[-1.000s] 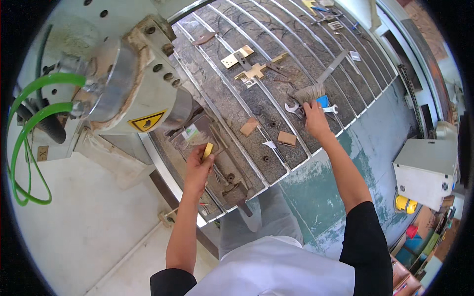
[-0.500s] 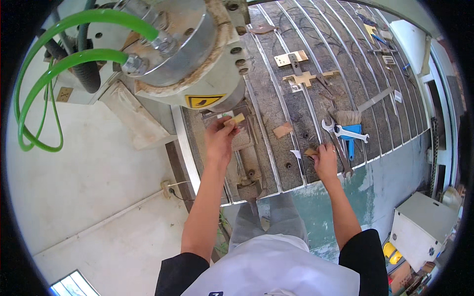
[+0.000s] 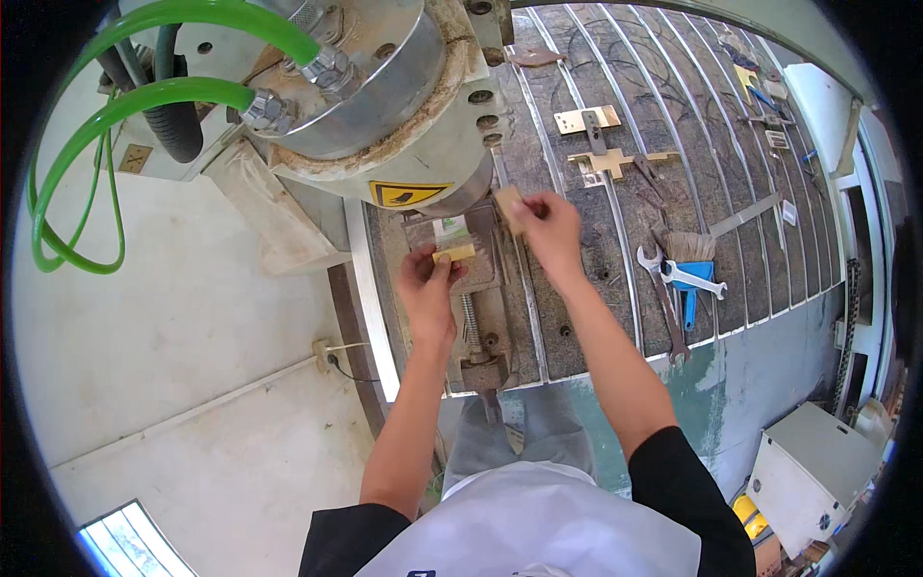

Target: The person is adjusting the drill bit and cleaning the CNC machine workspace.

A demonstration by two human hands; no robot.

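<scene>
My left hand pinches a small pale wooden block over the metal vise on the slotted machine table. My right hand holds a second wooden piece just to the right, near the top of the vise. Both hands are right below the big machine head with its yellow warning label. The vise screw runs toward me between my forearms.
Wrenches and a blue-handled brush lie on the table to the right. Wooden cross-shaped pieces sit farther back. Green hoses loop at the left. A white cabinet stands at lower right, pale floor at left.
My right hand has come from the right side of the table to the vise, now holding a wooden piece. My view has shifted left and closer to the machine head.
</scene>
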